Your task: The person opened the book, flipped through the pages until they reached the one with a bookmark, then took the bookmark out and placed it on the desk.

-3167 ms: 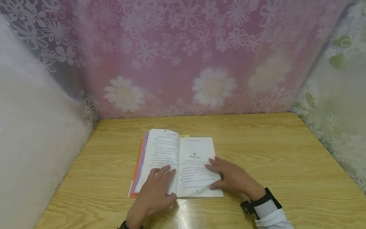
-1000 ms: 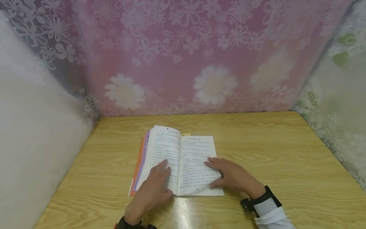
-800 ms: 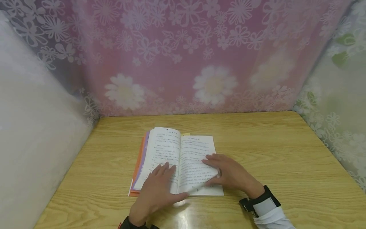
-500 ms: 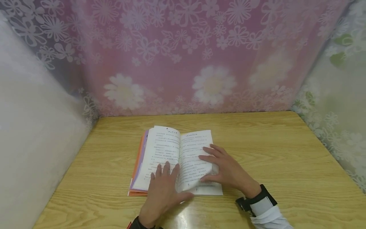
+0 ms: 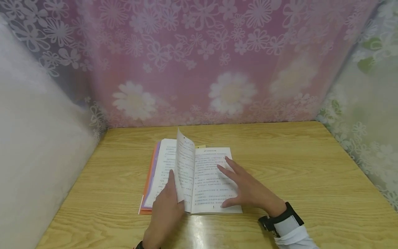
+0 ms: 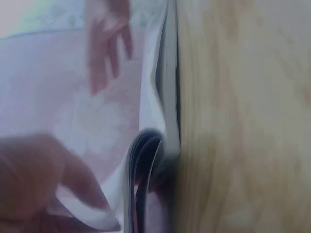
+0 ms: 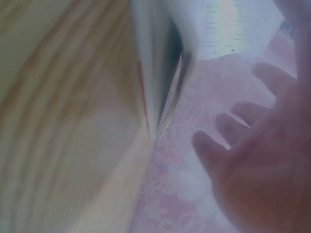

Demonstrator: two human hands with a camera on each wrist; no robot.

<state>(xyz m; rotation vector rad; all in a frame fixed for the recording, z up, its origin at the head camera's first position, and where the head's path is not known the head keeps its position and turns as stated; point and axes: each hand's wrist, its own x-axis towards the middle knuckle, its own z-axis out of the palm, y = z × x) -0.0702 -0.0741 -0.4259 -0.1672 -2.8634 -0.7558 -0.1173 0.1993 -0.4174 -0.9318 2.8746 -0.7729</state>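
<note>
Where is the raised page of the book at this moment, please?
In the head view, the raised page stands up over the left half of the open book, its lower corner at the left hand.

The left hand (image 5: pixel 168 205) pointed its index finger (image 5: pixel 171 179) toward the far side; the right hand (image 5: pixel 250 190), angled leftward, held its fingers (image 5: pixel 228 173) spread and thumb (image 5: pixel 231 201) apart.

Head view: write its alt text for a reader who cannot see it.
A left hand holds a raised page of an open printed book on a wood-grain table, while a right hand spreads its fingers over the right-hand page. Behind is a pink floral backdrop.
</note>
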